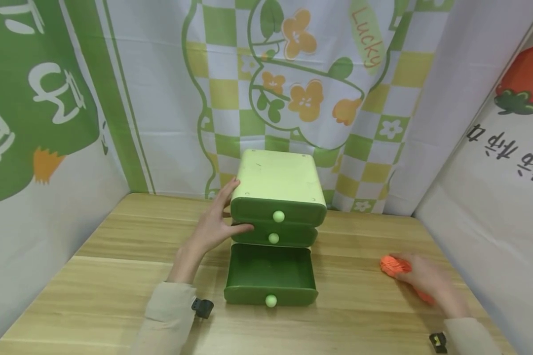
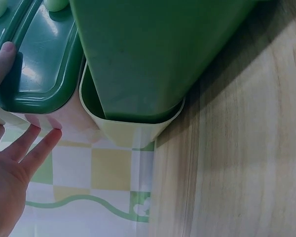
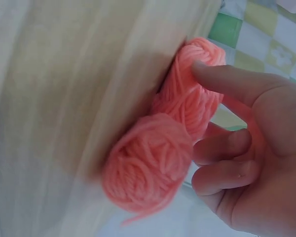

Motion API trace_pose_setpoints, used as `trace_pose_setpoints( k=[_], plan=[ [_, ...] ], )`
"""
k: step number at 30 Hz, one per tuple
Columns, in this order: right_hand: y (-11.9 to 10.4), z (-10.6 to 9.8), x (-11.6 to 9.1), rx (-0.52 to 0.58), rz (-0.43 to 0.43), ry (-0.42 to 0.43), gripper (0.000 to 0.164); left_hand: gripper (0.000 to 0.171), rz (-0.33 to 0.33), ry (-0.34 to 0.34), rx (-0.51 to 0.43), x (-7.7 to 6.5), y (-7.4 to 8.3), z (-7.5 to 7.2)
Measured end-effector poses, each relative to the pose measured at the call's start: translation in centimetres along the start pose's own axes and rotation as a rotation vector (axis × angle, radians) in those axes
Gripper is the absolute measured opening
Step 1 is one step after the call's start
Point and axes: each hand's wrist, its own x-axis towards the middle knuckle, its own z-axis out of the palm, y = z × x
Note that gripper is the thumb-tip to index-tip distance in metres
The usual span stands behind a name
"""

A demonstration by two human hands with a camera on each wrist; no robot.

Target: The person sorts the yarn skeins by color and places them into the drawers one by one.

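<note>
A small drawer cabinet with a pale yellow-green top [image 1: 277, 172] and dark green drawers stands on the table. Its bottom drawer [image 1: 271, 266] is pulled out, with a bare inside. My left hand [image 1: 213, 227] rests against the cabinet's left side, thumb on the middle drawer front [image 1: 295, 235], fingertips [image 2: 54, 134] touching the side wall. Off to the right, my right hand [image 1: 424, 276] holds a ball of orange yarn [image 3: 190, 89] between thumb and curled fingers, low over the tabletop. A second orange yarn ball [image 3: 148, 165] lies against the first.
The wooden table [image 1: 346, 315] carries the cabinet and yarn. Behind it hangs a printed curtain [image 1: 160, 98] with green and yellow checks; white printed cloth [image 1: 493, 197] closes the right side. A small black device [image 1: 203, 308] sits at my left cuff.
</note>
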Motion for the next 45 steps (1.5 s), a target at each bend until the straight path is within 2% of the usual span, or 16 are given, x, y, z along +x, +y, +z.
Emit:
trace_pose_setpoints(
  k=[13,16,22,29,35,38,45],
  plan=[
    [0.7,0.1,0.3,-0.024,0.146,-0.033,0.043,0.116,0.028,-0.006,-0.007,0.4,0.3,0.3],
    [0.8,0.0,0.4,-0.041,0.155,0.009,0.039,0.117,0.02,-0.004,-0.006,0.5,0.4,0.3],
    [0.8,-0.5,0.5,-0.077,0.112,0.154,0.03,0.116,0.012,0.001,-0.012,0.4,0.4,0.2],
    [0.3,-0.9,0.3,-0.068,0.107,0.184,0.027,0.116,-0.003,-0.001,-0.007,0.3,0.3,0.2],
    [-1.3,-1.3,0.3,-0.086,0.048,0.218,0.023,0.117,-0.005,0.016,-0.018,0.0,0.0,0.1],
    [-2.6,-1.6,0.2,-0.098,0.01,0.242,0.021,0.117,-0.005,0.018,-0.02,-0.1,-0.1,0.1],
    [-6.1,-2.6,0.4,-0.113,-0.014,0.266,0.021,0.117,-0.003,0.027,-0.028,-0.1,-0.1,0.3]
  ],
)
